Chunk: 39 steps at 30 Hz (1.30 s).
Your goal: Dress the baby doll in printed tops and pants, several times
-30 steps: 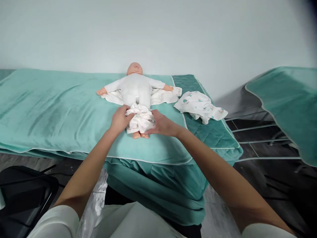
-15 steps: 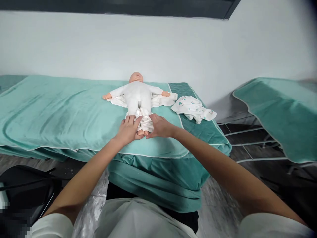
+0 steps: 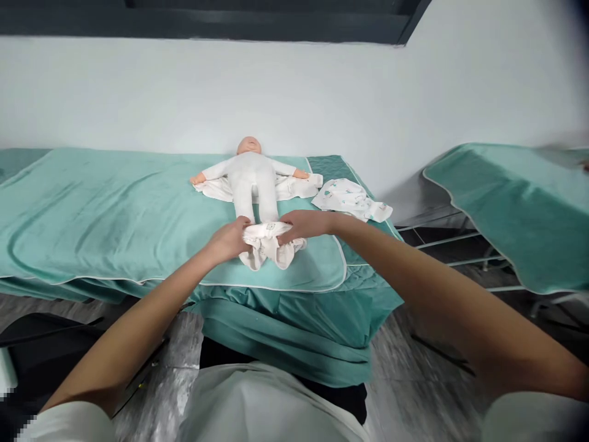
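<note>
Pants (image 3: pixel 256 253), white with a small print, lie bunched at the doll's (image 3: pixel 253 175) foot end, near the front edge of the blanket (image 3: pixel 124 221). Waistband (image 3: pixel 267 229) faces the doll; two short legs point back at you. Your left hand (image 3: pixel 230 239) is closed on the band's left end, thumb and fingers pinching fabric; your right hand (image 3: pixel 307 225) is clamped on the right part, back of the hand up, the band spread between the two. Doll's feet hidden at the pants; can't tell how far in they sit. Doll on its back, head by the wall (image 3: pixel 294 92), arms out wide, legs straight toward you and slightly parted, body in white. Pale cloth (image 3: pixel 301 188) spread beneath it, showing at both sides by the arms. Printed garment (image 3: pixel 352 197), white with green marks, lies crumpled to the right, near the cloth's end, apart from the pants. Teal cover (image 3: pixel 519 215) off to the right, above metal rails (image 3: pixel 448 240). Black chair (image 3: pixel 46 331) low on your left.
</note>
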Each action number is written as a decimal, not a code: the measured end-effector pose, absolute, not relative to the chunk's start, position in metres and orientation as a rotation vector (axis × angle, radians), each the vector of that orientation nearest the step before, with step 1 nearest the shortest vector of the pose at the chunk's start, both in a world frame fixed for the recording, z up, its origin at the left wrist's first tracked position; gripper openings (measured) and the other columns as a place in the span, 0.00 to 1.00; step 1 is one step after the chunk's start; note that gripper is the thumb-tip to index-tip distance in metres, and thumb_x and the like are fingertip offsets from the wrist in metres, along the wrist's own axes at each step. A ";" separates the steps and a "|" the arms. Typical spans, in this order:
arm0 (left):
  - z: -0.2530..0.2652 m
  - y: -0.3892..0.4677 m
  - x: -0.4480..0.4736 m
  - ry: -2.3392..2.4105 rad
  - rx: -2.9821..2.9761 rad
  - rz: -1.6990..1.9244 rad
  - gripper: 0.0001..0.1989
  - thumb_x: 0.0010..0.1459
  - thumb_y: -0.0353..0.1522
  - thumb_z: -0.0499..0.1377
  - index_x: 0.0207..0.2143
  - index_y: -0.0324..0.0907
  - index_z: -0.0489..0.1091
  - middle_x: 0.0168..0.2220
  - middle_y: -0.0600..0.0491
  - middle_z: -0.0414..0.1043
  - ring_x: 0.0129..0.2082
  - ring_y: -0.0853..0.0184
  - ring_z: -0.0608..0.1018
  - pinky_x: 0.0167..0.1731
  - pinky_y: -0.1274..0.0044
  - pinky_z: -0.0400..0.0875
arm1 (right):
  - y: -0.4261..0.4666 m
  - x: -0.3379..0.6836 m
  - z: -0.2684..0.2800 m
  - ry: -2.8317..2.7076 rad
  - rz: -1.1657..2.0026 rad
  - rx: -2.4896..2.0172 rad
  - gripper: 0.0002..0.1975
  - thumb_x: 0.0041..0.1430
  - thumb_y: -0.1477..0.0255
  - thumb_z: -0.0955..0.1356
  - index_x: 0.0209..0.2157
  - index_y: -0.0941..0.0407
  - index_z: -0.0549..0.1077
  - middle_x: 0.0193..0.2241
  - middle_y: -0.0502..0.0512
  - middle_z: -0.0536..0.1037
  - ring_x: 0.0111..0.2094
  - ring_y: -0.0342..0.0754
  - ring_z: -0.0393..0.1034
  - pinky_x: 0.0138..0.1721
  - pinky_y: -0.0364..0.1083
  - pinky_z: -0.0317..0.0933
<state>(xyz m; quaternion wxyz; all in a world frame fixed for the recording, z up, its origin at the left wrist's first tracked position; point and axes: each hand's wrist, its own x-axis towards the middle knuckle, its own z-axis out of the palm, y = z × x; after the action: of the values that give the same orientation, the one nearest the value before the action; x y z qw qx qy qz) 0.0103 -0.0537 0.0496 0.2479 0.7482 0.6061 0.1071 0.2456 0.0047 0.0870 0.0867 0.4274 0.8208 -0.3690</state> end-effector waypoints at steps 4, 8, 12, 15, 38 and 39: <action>0.088 -0.062 -0.001 1.432 1.990 0.206 0.26 0.45 0.29 0.62 0.50 0.42 0.71 0.44 0.51 0.80 0.41 0.60 0.80 0.34 0.76 0.69 | 0.003 0.249 0.127 2.374 -1.262 1.071 0.26 0.53 0.45 0.72 0.34 0.55 0.74 0.35 0.52 0.78 0.34 0.48 0.69 0.32 0.45 0.57; 0.137 -0.066 -0.008 1.374 2.181 0.129 0.15 0.45 0.29 0.60 0.39 0.43 0.73 0.36 0.54 0.78 0.36 0.62 0.78 0.30 0.76 0.64 | -0.003 0.240 0.171 2.541 -1.279 0.974 0.27 0.56 0.43 0.69 0.31 0.55 0.75 0.31 0.50 0.76 0.33 0.46 0.66 0.35 0.45 0.58; 0.194 -0.074 -0.009 1.575 2.495 0.429 0.15 0.48 0.27 0.58 0.41 0.44 0.73 0.38 0.52 0.76 0.39 0.59 0.77 0.37 0.75 0.65 | -0.012 0.224 0.218 2.611 -1.192 1.066 0.27 0.51 0.42 0.72 0.32 0.55 0.78 0.31 0.52 0.78 0.35 0.50 0.71 0.38 0.48 0.63; 0.230 -0.078 -0.011 1.617 2.620 0.676 0.15 0.51 0.27 0.59 0.43 0.44 0.72 0.40 0.52 0.74 0.45 0.55 0.77 0.45 0.71 0.66 | -0.009 0.217 0.244 2.729 -1.015 1.128 0.26 0.48 0.45 0.75 0.35 0.54 0.80 0.32 0.53 0.80 0.39 0.54 0.75 0.41 0.50 0.66; 0.204 -0.020 -0.033 2.058 2.396 0.764 0.13 0.53 0.38 0.64 0.26 0.41 0.65 0.31 0.51 0.68 0.40 0.56 0.77 0.41 0.70 0.68 | 0.025 0.213 0.240 2.904 -0.566 1.249 0.21 0.50 0.52 0.77 0.31 0.55 0.79 0.32 0.50 0.77 0.42 0.56 0.75 0.47 0.55 0.67; 0.198 -0.014 -0.038 2.159 2.365 0.746 0.13 0.53 0.38 0.64 0.26 0.42 0.64 0.30 0.50 0.68 0.41 0.54 0.77 0.42 0.69 0.68 | 0.032 0.212 0.230 2.872 -0.617 1.275 0.21 0.50 0.51 0.77 0.29 0.55 0.78 0.30 0.51 0.76 0.40 0.56 0.75 0.46 0.55 0.68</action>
<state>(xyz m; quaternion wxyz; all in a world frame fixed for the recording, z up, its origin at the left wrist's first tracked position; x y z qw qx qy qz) -0.0375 -0.0139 0.1981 -0.0732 0.7174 0.6548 0.2263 0.2122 0.0317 0.2302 -0.0304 0.3979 0.8965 -0.1926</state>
